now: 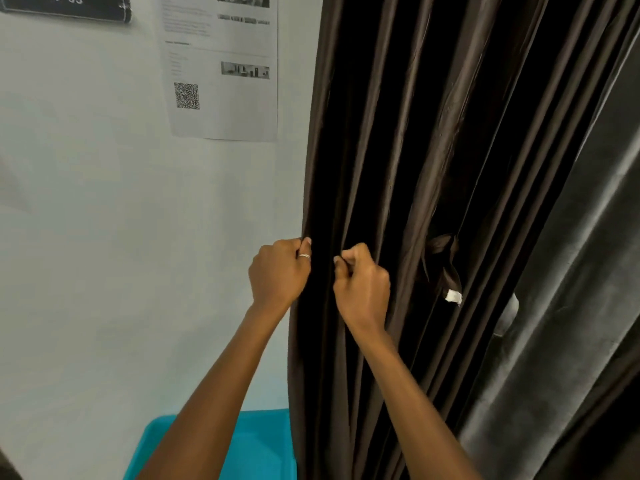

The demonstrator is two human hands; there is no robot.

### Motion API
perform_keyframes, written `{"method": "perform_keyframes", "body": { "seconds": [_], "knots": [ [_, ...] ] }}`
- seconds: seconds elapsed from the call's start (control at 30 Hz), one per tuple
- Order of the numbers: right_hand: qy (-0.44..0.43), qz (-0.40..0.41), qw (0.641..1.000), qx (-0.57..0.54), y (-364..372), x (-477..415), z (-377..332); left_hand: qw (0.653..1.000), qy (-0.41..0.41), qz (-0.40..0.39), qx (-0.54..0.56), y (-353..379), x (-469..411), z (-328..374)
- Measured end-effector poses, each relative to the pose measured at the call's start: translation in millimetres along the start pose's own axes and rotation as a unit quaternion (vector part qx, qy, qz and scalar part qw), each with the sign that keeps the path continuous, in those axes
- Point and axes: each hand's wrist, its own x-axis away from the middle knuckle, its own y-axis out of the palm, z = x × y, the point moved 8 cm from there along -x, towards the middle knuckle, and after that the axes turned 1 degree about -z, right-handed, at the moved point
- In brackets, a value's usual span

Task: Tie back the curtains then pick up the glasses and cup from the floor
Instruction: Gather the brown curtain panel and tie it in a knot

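- Curtain (398,168): dark brown and pleated, it hangs in long folds down the middle and right of the view, next to a pale wall (104,237).
- The left hand (278,271) grips the curtain's left edge, with its fingers curled round the cloth. A ring (304,256) shows on one finger.
- The right hand (362,282) is just beside the left one and a little lower. Its curled fingers pinch a fold of the same curtain. The two hands are close together but do not touch.
- A strip of brown cloth (443,261) with a white tag (453,296) at its end hangs among the folds, to the right of the right hand.
- A grey curtain (571,271) hangs further right.
- A printed sheet (221,64) with a QR code is stuck on the wall left of the curtain, and a dark sign (65,5) sits in the top left corner.
- A turquoise bin (256,441) lies at the bottom of the view, under the left forearm.
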Motion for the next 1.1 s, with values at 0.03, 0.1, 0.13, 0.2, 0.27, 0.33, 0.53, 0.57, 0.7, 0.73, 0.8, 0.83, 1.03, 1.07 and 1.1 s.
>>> {"method": "perform_keyframes", "body": {
  "seconds": [0.03,0.1,0.13,0.2,0.27,0.33,0.53,0.57,0.7,0.73,0.8,0.83,1.03,1.07,1.1],
  "knots": [
    [-0.002,-0.01,1.0,-0.008,6.0,0.0,-4.1,1.0,0.004,-0.006,0.011,4.1,1.4,4.0],
    [0.008,-0.029,0.999,-0.03,17.0,-0.2,-8.4,0.999,0.012,-0.023,0.037,12.6,3.0,9.4],
    [0.015,-0.033,0.999,-0.039,20.9,-0.3,-8.6,0.998,0.013,-0.029,0.048,15.6,3.3,10.7],
    [0.025,-0.033,0.998,-0.054,25.5,-0.5,-7.5,0.997,0.012,-0.034,0.061,18.4,3.0,10.6],
    [0.028,-0.033,0.997,-0.071,27.1,0.2,-6.0,0.996,0.011,-0.04,0.081,20.6,1.8,8.8],
    [0.035,-0.033,0.995,-0.092,28.1,1.3,-4.2,0.993,0.009,-0.048,0.109,23.0,0.1,6.3],
    [0.039,-0.006,0.992,-0.117,30.8,5.3,-1.7,0.983,-0.003,-0.079,0.164,25.7,2.7,8.6],
    [0.039,-0.005,0.992,-0.117,31.8,6.2,-1.0,0.982,-0.015,-0.092,0.165,26.7,4.2,9.8],
    [0.029,-0.015,0.995,-0.098,36.8,10.0,-0.8,0.984,-0.024,-0.117,0.133,26.4,5.5,19.2],
    [0.028,-0.015,0.995,-0.095,37.6,10.6,-1.5,0.987,-0.02,-0.112,0.115,24.9,3.5,21.3],
    [0.034,-0.015,0.994,-0.102,39.3,10.5,-1.4,0.991,-0.035,-0.096,0.092,22.0,0.0,22.1],
    [0.038,-0.015,0.994,-0.105,39.8,10.3,-1.3,0.992,-0.044,-0.086,0.083,21.0,-0.9,21.8],
    [0.035,-0.032,0.993,-0.105,41.5,14.2,-1.5,0.996,-0.051,-0.04,0.056,17.7,0.2,21.8],
    [0.029,-0.045,0.993,-0.105,41.3,13.4,-2.1,0.997,-0.046,-0.038,0.044,17.3,0.1,22.7],
    [0.024,-0.067,0.991,-0.11,42.0,12.0,-1.7,0.998,-0.041,-0.036,0.03,16.6,-0.2,22.9]
  ]
}}
